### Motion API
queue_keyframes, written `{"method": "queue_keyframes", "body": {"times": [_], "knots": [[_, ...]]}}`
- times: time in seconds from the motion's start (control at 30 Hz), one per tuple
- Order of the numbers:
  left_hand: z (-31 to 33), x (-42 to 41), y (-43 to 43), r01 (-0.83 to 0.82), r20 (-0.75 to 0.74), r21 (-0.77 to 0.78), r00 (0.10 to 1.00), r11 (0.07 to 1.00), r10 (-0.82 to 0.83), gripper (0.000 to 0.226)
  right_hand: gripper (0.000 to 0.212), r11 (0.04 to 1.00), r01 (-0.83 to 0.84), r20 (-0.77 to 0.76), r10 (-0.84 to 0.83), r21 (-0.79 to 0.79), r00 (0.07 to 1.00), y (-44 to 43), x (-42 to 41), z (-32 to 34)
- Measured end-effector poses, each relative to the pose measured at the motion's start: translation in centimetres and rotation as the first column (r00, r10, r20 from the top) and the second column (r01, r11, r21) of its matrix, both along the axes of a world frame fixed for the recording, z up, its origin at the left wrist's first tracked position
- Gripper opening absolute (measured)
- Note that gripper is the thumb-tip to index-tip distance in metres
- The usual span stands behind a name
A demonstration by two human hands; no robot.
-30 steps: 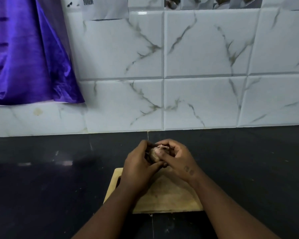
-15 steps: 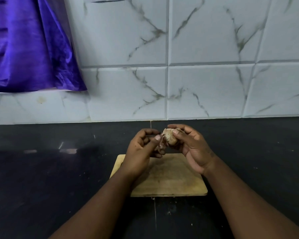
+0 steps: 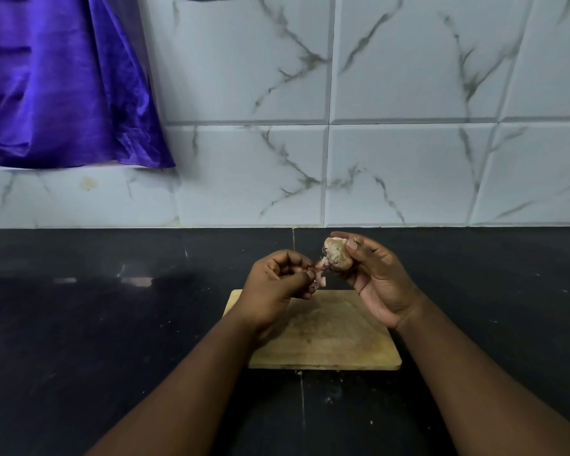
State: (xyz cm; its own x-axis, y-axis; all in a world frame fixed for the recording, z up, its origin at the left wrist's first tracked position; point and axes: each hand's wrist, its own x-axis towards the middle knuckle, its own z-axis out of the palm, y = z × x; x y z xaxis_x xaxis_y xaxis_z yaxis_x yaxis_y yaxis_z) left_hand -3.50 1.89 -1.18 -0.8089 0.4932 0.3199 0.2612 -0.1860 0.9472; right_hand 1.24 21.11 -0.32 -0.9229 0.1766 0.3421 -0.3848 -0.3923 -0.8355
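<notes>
Garlic bulb: the garlic bulb is held in the air above the far edge of the wooden chopping board, clear of the black tabletop.
Right hand: the right hand cradles the bulb, fingers curled behind it and the thumb pressed on its top.
Left hand: the left hand is curled tight, thumb and fingertips pinching a pinkish strip of papery skin that hangs from the bulb's near side.
Handling: probably light and firm at the core, with a dry, brittle skin that tears in flakes.
Where to hold: best gripped round the bulb's body; pull the skin from a loose edge near the root.
Risk: a hard squeeze may break the cloves apart.
Backdrop: marble-patterned tiled wall, with a purple cloth hanging at the left.
</notes>
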Motion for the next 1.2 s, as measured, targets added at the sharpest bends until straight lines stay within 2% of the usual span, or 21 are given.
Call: {"method": "queue_keyframes", "body": {"times": [0.13, 0.2, 0.27, 0.37, 0.43, 0.57, 0.67, 0.73, 0.8, 0.9, 0.97, 1.1, 1.2], "knots": [[-0.3, -0.1, -0.8, -0.069, -0.102, -0.231, 0.994, 0.970, 0.047, 0.014, 0.035, 0.998, 0.038, -0.003, -0.038, -0.045, 0.999, 0.7, 0.0, 0.0], [-0.7, -0.2, -0.9, -0.099, -0.216, -0.408, 0.976, 0.908, 0.010, 0.017, 0.039, 1.000, 0.027, 0.034, -0.027, 0.004, 0.999, 0.5, 0.0, -0.3], [-1.0, -0.1, -0.8, -0.120, -0.296, -0.522, 0.954, 0.845, -0.048, 0.020, 0.040, 0.999, 0.011, 0.073, -0.015, 0.050, 0.997, 0.2, -0.1, -0.6], [-1.0, -0.2, -0.5, -0.153, -0.297, -0.451, 0.955, 0.879, 0.014, 0.022, 0.036, 0.996, -0.016, 0.090, 0.008, 0.087, 0.996, 0.0, -0.1, -0.6], [-0.8, -0.1, -0.4, -0.189, -0.293, -0.338, 0.952, 0.922, 0.088, 0.018, 0.036, 0.995, -0.043, 0.090, 0.035, 0.087, 0.995, 0.1, 0.0, -0.4], [-0.3, 0.2, 0.2, -0.102, -0.202, -0.085, 0.976, 0.991, 0.083, 0.013, 0.038, 0.991, -0.092, 0.090, 0.084, 0.094, 0.992, 0.0, 0.2, -0.4], [-0.1, 0.3, 0.2, -0.134, -0.206, -0.042, 0.971, 0.990, 0.123, 0.007, 0.037, 0.993, -0.091, 0.086, 0.084, 0.079, 0.993, -0.2, 0.3, -0.3], [-0.1, 0.1, 0.0, -0.104, -0.207, -0.058, 0.974, 0.993, 0.090, 0.007, 0.038, 0.997, -0.058, 0.068, 0.055, 0.056, 0.996, -0.2, 0.2, -0.3], [-0.3, 0.1, 0.0, -0.080, -0.225, -0.147, 0.973, 0.986, 0.046, 0.005, 0.038, 0.999, 0.000, 0.060, -0.002, 0.038, 0.998, -0.1, 0.0, -0.4], [-1.0, -0.2, 0.1, -0.197, -0.383, -0.422, 0.924, 0.885, 0.023, 0.008, 0.045, 0.997, 0.064, 0.078, -0.068, 0.048, 0.995, 0.1, -0.3, -0.6], [-1.1, -0.2, 0.0, -0.225, -0.434, -0.518, 0.901, 0.825, -0.027, 0.010, 0.049, 0.997, 0.059, 0.084, -0.063, 0.049, 0.994, 0.2, -0.3, -0.6], [-0.7, 0.0, -0.2, -0.268, -0.463, -0.508, 0.887, 0.819, 0.003, 0.015, 0.046, 0.997, 0.005, 0.100, -0.014, 0.083, 0.995, 0.0, 0.0, -0.7], [-0.7, -0.2, -0.1, -0.351, -0.487, -0.480, 0.869, 0.803, 0.088, 0.041, 0.044, 0.990, 0.013, 0.114, -0.030, 0.142, 0.993, -0.3, -0.2, -1.0]]}}
